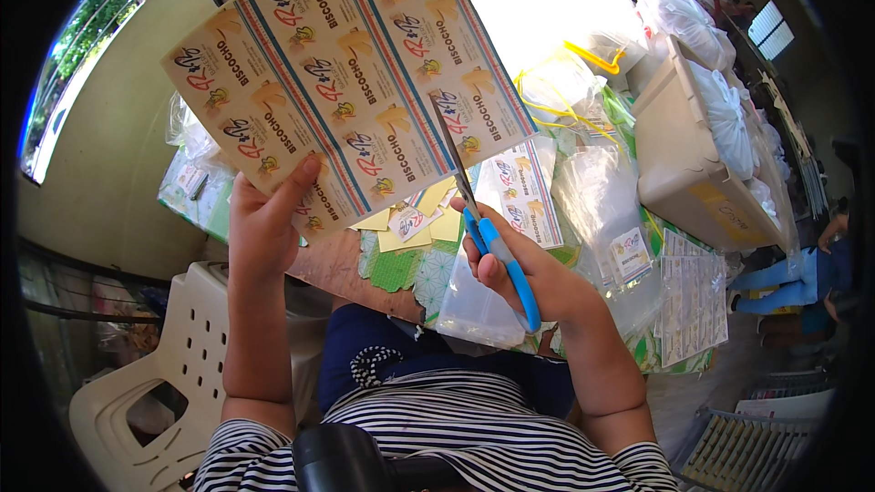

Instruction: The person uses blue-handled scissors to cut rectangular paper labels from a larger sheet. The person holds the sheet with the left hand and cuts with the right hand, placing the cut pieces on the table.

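Faced a wide table (319,273), brown at the near edge and partly covered in green cloth (392,271). Had a cream chair (211,374) close by on the left, and over on the right a tan bin (670,146) piled with bags (688,16). Up front, held one big tilted sheet (351,82) above the table, repeating labels and blue-and-red stripes all over! Pinched its lower-left edge in the left hand (262,223), thumb across the front, fingers hidden behind. Had the right hand (540,275) curled round scissors (498,246), blue handles inside the grip, dark blades slanting up over the sheet's lower edge. Could not tell about paper between those blades. Beneath, saw small yellow slips (447,226) scattered on the table.
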`<state>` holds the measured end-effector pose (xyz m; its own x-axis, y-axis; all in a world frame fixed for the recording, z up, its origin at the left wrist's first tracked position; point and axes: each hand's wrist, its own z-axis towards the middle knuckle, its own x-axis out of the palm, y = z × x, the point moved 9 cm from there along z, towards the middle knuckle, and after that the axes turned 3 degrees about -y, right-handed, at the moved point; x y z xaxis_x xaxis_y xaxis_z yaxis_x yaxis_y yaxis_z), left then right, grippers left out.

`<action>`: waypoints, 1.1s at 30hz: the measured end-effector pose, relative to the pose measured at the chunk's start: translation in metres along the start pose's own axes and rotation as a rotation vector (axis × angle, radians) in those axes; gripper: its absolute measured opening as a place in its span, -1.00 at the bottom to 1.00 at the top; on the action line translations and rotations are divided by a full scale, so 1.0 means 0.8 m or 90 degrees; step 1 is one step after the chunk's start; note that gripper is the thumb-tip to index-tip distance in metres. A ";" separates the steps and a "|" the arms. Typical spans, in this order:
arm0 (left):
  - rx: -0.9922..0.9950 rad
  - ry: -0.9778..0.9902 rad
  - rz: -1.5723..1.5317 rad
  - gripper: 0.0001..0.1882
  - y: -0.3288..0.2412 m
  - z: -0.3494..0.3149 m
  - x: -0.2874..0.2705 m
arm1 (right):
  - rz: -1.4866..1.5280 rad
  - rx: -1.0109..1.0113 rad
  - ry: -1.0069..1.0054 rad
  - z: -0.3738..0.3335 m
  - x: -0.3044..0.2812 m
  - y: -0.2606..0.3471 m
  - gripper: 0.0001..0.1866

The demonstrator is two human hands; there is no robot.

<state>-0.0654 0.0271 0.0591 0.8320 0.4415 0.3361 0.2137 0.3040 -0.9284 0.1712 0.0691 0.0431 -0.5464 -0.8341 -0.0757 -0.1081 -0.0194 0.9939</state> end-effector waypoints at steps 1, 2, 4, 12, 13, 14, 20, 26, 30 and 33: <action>0.003 -0.003 -0.001 -0.71 -0.001 -0.001 0.000 | 0.001 -0.015 0.001 0.000 0.000 0.003 -0.21; 0.012 -0.002 0.000 -0.71 -0.002 -0.001 0.001 | 0.000 -0.020 -0.001 0.001 0.001 0.003 -0.20; 0.025 -0.002 -0.007 -0.72 -0.005 -0.003 0.003 | -0.001 -0.020 -0.006 0.001 0.001 0.003 -0.20; 0.037 0.019 -0.008 -0.77 -0.014 -0.006 0.005 | 0.006 -0.001 -0.025 0.002 -0.003 -0.007 -0.23; 0.037 0.018 -0.010 -0.77 -0.014 -0.006 0.005 | 0.007 0.007 -0.026 0.003 -0.004 -0.010 -0.24; 0.034 0.019 -0.008 -0.76 -0.014 -0.005 0.005 | 0.009 0.016 -0.028 0.003 -0.005 -0.012 -0.26; 0.016 0.008 -0.012 -0.74 -0.010 -0.003 0.002 | 0.004 0.056 -0.050 0.003 -0.007 -0.017 -0.34; -0.007 0.003 -0.009 -0.74 -0.001 -0.004 0.001 | -0.054 0.072 -0.059 0.003 -0.007 -0.015 -0.35; -0.032 0.037 0.003 -0.73 0.006 -0.013 0.010 | -0.076 0.013 -0.110 0.007 -0.011 -0.007 -0.33; -0.036 0.053 -0.006 -0.71 0.007 -0.015 0.014 | -0.087 -0.013 -0.116 0.010 -0.012 -0.004 -0.34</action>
<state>-0.0491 0.0239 0.0558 0.8689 0.3670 0.3322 0.2477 0.2587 -0.9337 0.1699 0.0816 0.0397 -0.6688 -0.7097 -0.2213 -0.1752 -0.1388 0.9747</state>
